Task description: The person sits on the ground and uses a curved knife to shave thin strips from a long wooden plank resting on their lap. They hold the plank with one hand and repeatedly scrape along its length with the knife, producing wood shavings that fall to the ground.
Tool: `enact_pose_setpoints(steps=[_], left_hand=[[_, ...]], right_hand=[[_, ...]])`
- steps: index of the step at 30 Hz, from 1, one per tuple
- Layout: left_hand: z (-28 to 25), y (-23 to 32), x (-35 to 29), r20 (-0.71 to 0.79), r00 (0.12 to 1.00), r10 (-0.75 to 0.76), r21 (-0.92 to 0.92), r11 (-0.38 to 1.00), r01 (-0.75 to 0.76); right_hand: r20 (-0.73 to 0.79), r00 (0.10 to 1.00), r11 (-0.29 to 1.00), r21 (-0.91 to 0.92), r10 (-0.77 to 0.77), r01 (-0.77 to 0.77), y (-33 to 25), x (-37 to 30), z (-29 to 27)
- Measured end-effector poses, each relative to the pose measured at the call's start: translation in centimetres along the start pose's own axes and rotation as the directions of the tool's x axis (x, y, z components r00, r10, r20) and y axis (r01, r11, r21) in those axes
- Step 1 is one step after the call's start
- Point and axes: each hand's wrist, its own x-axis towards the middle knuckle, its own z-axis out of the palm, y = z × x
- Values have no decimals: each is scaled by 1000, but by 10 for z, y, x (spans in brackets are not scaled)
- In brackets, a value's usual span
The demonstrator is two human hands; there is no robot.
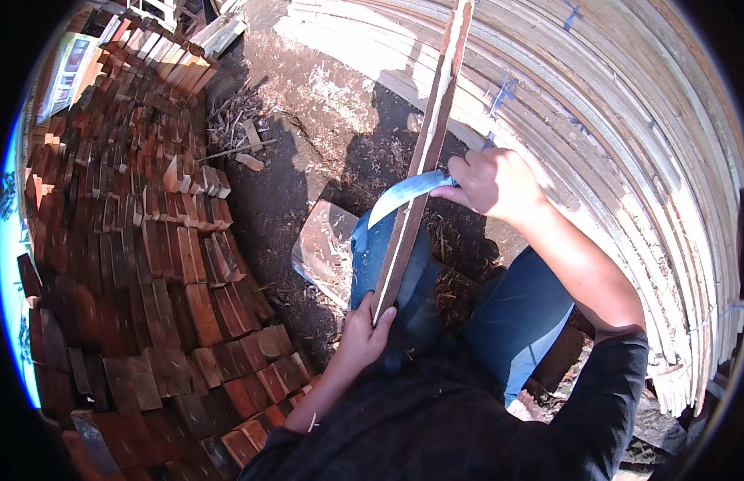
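Observation:
A long, narrow wooden strip (437, 104) slants up and away from my lap, brown on its sides with a pale stripe along its length. Its near end is gripped by my left hand (367, 333), the thumb lying along one side. My right hand (494, 183) is closed round the handle of a knife (408, 195) with a broad, curved, shiny blade. The blade lies across the strip, about midway between my left hand and the far part, its tip pointing left. Most of the handle is hidden by my fingers.
Stacked short reddish-brown wood blocks (147, 305) fill the left side. Long pale wooden strips (596, 104), some with blue ties, are bundled along the right. Shavings and scraps (247, 136) litter the dirt ground. A flat board (330, 240) lies beside my jeans-covered knee.

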Motion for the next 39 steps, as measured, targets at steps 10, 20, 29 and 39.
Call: enact_pose_setpoints(steps=[10,20,29,39], left_hand=[[2,5,5,55,997,-58,7,998,58],[-5,-3,3,180,966,-187,-350,905,240],[-4,-8,-1,169,970,-173,-493,838,235],[8,-1,-4,64,995,-75,-237,967,89]], right_hand=[[46,925,924,46,378,-380,19,-12,6],[194,710,464,636,676,-616,-42,-66,33],[3,857,688,595,515,-416,-31,-71,18],[-40,882,799,443,470,-406,-49,-74,32]])
